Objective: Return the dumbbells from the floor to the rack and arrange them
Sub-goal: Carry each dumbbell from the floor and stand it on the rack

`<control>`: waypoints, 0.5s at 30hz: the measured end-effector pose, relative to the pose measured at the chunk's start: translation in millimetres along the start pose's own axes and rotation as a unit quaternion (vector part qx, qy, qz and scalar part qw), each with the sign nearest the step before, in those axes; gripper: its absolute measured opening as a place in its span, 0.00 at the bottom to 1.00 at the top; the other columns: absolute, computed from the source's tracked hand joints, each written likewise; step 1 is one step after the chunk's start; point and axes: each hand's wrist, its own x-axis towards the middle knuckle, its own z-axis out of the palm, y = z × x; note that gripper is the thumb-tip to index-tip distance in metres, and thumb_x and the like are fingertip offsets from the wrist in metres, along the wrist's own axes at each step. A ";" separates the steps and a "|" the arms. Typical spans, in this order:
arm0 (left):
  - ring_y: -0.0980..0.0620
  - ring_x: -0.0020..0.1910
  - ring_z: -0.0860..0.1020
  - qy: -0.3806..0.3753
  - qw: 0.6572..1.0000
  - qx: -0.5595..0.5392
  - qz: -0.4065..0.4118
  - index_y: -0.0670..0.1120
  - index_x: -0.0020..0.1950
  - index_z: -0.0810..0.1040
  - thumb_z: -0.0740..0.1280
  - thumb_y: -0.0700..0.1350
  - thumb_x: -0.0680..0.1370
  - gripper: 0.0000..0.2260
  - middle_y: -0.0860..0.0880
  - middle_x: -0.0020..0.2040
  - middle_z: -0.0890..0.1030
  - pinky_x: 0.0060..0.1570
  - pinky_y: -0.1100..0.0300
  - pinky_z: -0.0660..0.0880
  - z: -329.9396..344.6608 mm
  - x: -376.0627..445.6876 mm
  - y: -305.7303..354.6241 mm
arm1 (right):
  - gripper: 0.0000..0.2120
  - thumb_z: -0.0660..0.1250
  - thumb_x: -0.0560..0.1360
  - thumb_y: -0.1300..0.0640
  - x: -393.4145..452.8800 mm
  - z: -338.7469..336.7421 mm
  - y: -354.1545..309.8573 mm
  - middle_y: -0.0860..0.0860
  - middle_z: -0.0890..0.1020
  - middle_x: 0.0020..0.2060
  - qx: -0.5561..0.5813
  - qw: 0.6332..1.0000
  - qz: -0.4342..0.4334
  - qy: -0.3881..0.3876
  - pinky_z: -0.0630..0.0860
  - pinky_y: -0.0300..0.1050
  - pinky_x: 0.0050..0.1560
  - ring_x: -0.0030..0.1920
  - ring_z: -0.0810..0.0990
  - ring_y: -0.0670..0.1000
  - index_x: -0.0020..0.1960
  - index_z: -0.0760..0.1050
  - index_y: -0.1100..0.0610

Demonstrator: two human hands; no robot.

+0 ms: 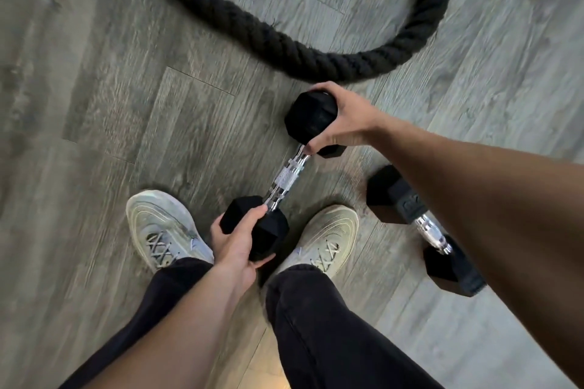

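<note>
- Nearest the camera, the left hand is cupped around the near head of the hex dumbbell, fingers curled over its black faces, between the two pale sneakers.
- The chrome handle runs diagonally up and away; nobody holds it there (both grips are on the rubber heads).
- At the far head, the right hand is clamped over the top, thumb down by the collar.
- Whether the weight has left the wood-look floor I cannot tell.
- A steady lift probably means raising both ends together, level, close to the legs; rubber heads may roll in the palms, so shifting one hand to the knurled handle seems safer.
- To the right, a second hex dumbbell lies on the floor, partly behind the right forearm.
- Farthest off, a thick black battle rope curves across the planks; no rack is in view.
</note>
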 end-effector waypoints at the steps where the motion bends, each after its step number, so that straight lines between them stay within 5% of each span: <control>1: 0.45 0.52 0.78 0.004 1.000 0.002 0.002 0.61 0.62 0.69 0.82 0.49 0.62 0.34 0.51 0.56 0.76 0.37 0.38 0.83 0.5 -2.4 1.4 | 0.45 0.86 0.52 0.48 -1.2 -0.4 -2.5 0.47 0.79 0.58 -0.001 1.000 0.006 0.002 0.82 0.51 0.57 0.60 0.79 0.53 0.65 0.70 0.40; 7: 0.43 0.51 0.81 0.002 0.999 0.038 0.021 0.63 0.52 0.76 0.81 0.52 0.52 0.31 0.48 0.54 0.80 0.37 0.38 0.83 -33.8 -48.4 11.6 | 0.46 0.86 0.50 0.51 -62.9 -5.5 -23.8 0.51 0.80 0.55 0.027 0.999 0.025 0.027 0.84 0.54 0.52 0.55 0.81 0.55 0.64 0.69 0.46; 11: 0.44 0.48 0.83 0.010 0.995 0.096 0.028 0.65 0.52 0.77 0.82 0.54 0.52 0.31 0.48 0.52 0.84 0.33 0.46 0.82 -93.2 -155.6 36.2 | 0.49 0.87 0.49 0.51 -167.6 -19.3 -70.4 0.52 0.77 0.59 0.113 0.990 0.077 0.016 0.85 0.59 0.43 0.57 0.80 0.57 0.65 0.68 0.44; 15: 0.46 0.49 0.83 0.022 0.989 0.138 0.049 0.63 0.51 0.77 0.80 0.56 0.50 0.31 0.52 0.51 0.83 0.43 0.45 0.84 -164.7 -291.8 59.1 | 0.57 0.84 0.45 0.41 -297.1 -33.3 -142.4 0.52 0.76 0.62 0.082 0.992 0.097 0.022 0.78 0.50 0.63 0.64 0.77 0.55 0.72 0.67 0.44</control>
